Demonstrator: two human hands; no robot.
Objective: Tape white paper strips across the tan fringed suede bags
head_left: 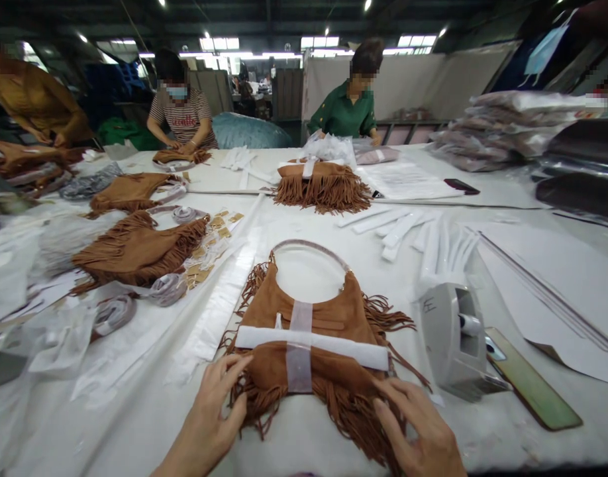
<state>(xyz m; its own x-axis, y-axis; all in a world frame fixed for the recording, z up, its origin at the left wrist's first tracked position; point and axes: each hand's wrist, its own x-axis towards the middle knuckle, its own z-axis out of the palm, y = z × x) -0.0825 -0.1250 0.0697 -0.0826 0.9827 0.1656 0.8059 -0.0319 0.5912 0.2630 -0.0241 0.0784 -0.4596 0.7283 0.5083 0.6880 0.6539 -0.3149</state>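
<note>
A brown suede fringed handbag [274, 298] lies flat in front of me, its strap [311, 246] arched away from me. Its lower part is folded up, and a white foam strip [344, 346] lies across the front. A translucent band [299, 368] runs over the middle, crossing the strip. My left hand [217, 404] rests at the bag's lower left edge, fingers stretched and thumb apart. At the lower right, my right hand [418, 424] touches the folded edge and fringe with spread fingers. Neither hand is closed round the bag.
A grey tape dispenser [450, 338] and a phone [532, 381] lie at right, below white foam strips [398, 228]. More fringed bags [140, 248] lie left, another bag [321, 189] ahead. Wrapped packages [512, 129] are stacked far right. Several people work across the table.
</note>
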